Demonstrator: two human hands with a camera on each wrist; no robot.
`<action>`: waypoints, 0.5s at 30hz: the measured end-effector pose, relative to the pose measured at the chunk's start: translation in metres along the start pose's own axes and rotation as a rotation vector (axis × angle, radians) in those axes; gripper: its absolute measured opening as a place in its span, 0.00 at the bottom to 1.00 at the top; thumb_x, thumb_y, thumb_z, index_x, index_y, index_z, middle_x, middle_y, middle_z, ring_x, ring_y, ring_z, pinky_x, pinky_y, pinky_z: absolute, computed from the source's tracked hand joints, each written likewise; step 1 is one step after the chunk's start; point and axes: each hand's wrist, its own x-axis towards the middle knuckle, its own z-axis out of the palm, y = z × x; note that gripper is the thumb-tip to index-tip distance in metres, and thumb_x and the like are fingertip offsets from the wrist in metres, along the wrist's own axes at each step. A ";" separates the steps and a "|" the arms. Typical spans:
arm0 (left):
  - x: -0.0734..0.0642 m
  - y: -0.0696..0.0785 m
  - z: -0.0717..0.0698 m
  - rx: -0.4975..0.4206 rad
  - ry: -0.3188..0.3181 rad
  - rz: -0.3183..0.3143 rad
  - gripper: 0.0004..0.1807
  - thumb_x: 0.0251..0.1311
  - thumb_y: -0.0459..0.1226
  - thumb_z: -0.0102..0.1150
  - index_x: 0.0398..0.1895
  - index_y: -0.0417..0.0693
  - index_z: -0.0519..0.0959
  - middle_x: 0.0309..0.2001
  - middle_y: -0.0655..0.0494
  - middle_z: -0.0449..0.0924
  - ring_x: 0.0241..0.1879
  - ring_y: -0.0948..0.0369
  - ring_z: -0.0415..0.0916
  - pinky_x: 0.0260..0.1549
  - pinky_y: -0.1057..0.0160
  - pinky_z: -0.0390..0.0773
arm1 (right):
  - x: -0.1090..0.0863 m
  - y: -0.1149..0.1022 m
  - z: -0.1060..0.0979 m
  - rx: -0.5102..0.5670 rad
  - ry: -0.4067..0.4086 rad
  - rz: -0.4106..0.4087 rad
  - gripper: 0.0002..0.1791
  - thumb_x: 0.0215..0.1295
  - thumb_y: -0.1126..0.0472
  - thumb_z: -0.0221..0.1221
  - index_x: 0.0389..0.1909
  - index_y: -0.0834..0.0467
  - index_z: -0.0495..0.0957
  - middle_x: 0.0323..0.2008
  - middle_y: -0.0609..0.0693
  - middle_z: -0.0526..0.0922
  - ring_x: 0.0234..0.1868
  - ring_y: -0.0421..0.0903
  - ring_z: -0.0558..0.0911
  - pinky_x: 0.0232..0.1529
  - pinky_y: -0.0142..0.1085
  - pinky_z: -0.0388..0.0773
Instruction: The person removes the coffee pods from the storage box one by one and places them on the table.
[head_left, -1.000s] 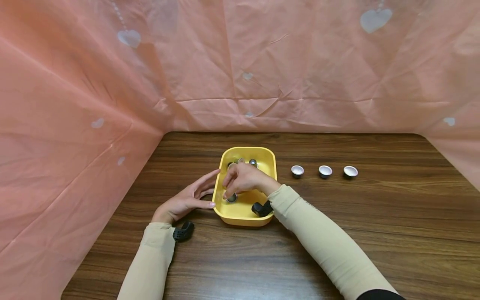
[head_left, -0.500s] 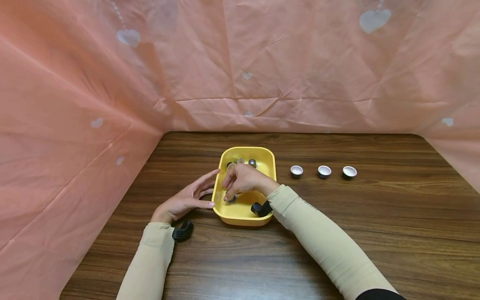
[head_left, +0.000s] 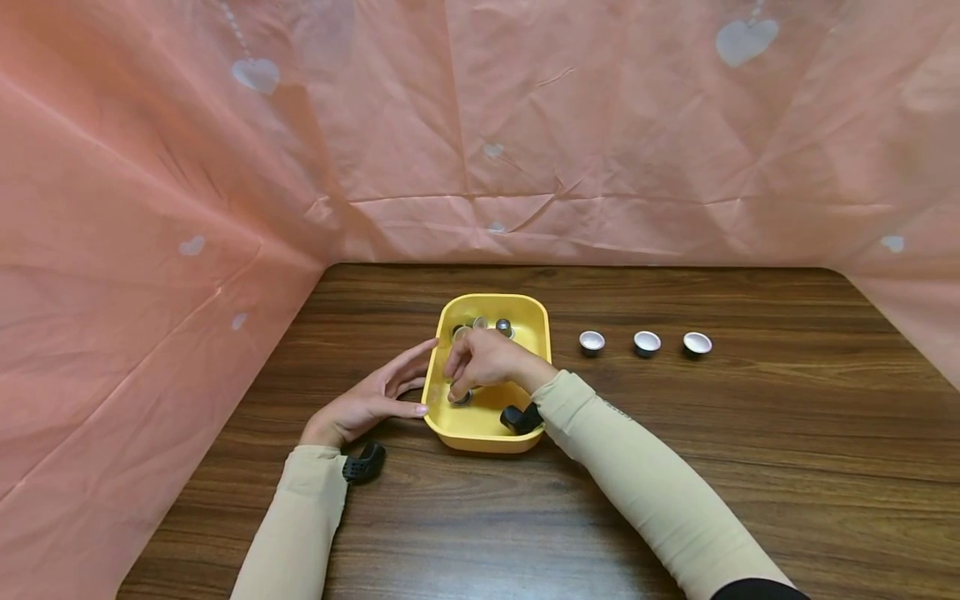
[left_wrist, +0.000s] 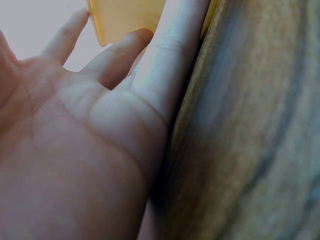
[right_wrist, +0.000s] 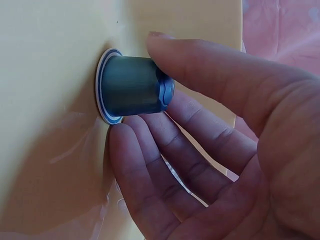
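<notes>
My right hand point(head_left: 489, 358) reaches into a yellow tray point(head_left: 486, 443). In the right wrist view its thumb and curled fingers pinch a blue-green coffee capsule point(right_wrist: 131, 86), whose wide rim sits against the tray floor. From the head that capsule point(head_left: 463, 399) is partly hidden under the thumb. Several other capsules lie at the back of the tray, including a dark one point(head_left: 504, 326), some partly covered by the hand. My left hand point(head_left: 367, 406) rests at the tray's left side, fingers extended, fingertips and thumb touching the wall. The left wrist view shows its palm point(left_wrist: 95, 130) beside the wood.
To the right of the tray, three capsules stand in a row with pale lids up: a near one point(head_left: 592, 342), a middle one point(head_left: 647, 342) and a far one point(head_left: 697, 343). The brown wooden table point(head_left: 780, 433) is bounded by pink curtain point(head_left: 615, 150).
My right thumb and fingers have closed in around the front capsule, which is more covered than before. The left hand stays on the tray. The whole view has shifted slightly.
</notes>
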 end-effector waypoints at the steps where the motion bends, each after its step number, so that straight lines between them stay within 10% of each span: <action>1: 0.000 0.000 0.000 0.002 -0.001 0.000 0.57 0.67 0.29 0.70 0.90 0.59 0.44 0.87 0.42 0.50 0.85 0.39 0.50 0.63 0.65 0.79 | 0.000 0.000 0.000 0.002 0.001 -0.004 0.16 0.51 0.62 0.82 0.42 0.59 0.91 0.36 0.48 0.92 0.38 0.37 0.86 0.40 0.27 0.80; 15: 0.000 -0.002 -0.001 0.017 0.003 -0.002 0.57 0.67 0.27 0.68 0.90 0.60 0.45 0.87 0.44 0.49 0.87 0.42 0.45 0.66 0.68 0.75 | -0.001 0.004 -0.001 0.089 0.038 0.025 0.05 0.65 0.60 0.73 0.39 0.56 0.91 0.39 0.47 0.88 0.35 0.38 0.84 0.39 0.31 0.85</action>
